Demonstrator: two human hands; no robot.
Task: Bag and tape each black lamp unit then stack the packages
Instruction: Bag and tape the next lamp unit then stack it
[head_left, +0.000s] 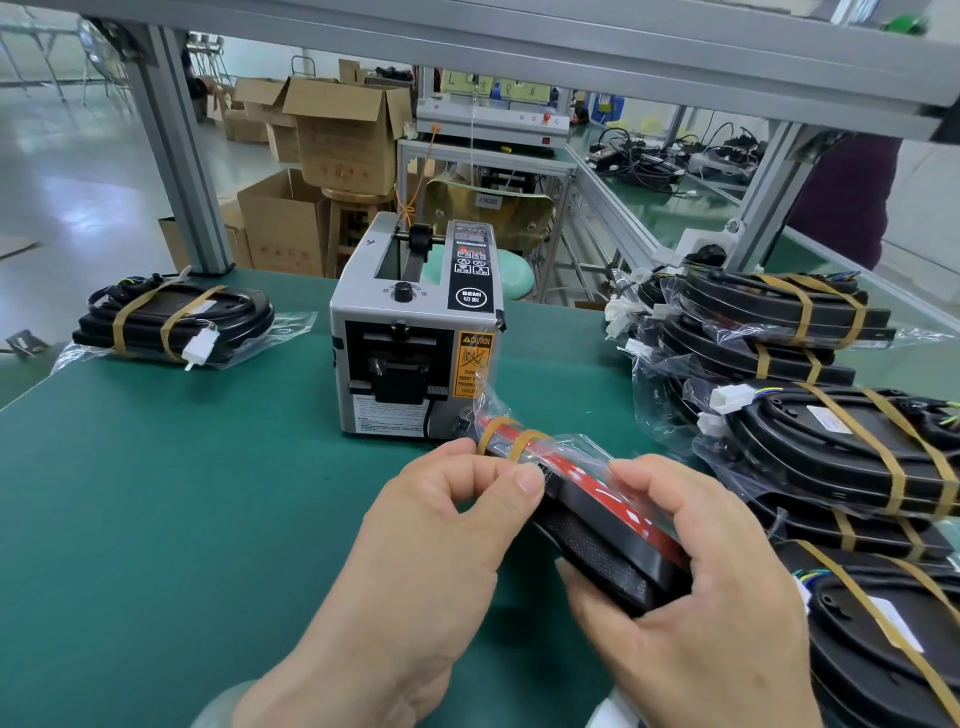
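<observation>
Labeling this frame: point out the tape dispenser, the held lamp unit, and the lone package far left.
tape dispenser (410, 312): head view, silver panel below dial.
held lamp unit (597, 558): head view, black textured face.
lone package (145, 325): head view, black body between bands.

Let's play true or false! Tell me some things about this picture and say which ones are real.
1. The left hand and right hand both hold the black bagged lamp unit. True.
2. The grey box-shaped tape machine stands on a red table. False: the table top is green.
3. Tan tape bands wrap the held unit. True.
4. The left stack of bagged packages is bigger than the right pile. False: the right pile holds more.
</observation>
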